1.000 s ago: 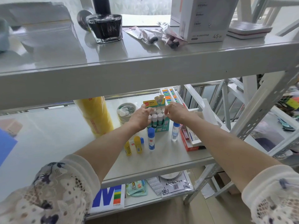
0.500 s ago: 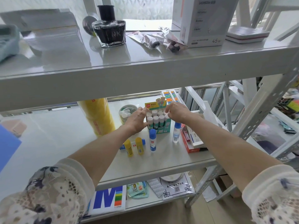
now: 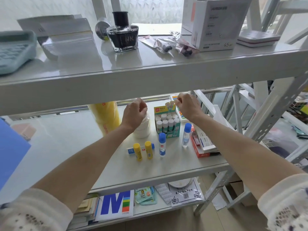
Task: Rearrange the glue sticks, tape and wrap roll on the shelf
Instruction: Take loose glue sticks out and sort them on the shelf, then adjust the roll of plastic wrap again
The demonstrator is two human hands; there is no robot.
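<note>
Overhead, both hands, left (image 3: 135,112) and right (image 3: 186,105), hover curled and empty just under the upper shelf edge (image 3: 150,87).

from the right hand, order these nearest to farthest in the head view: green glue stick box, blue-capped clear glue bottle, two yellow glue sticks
From the right hand:
1. Green glue stick box, just below and to its left.
2. Blue-capped clear glue bottle, under the wrist, nearer the shelf front.
3. Two yellow glue sticks, farthest, front left.

White metal shelving (image 3: 150,70) — bright frosted window (image 3: 150,10) behind.
</note>
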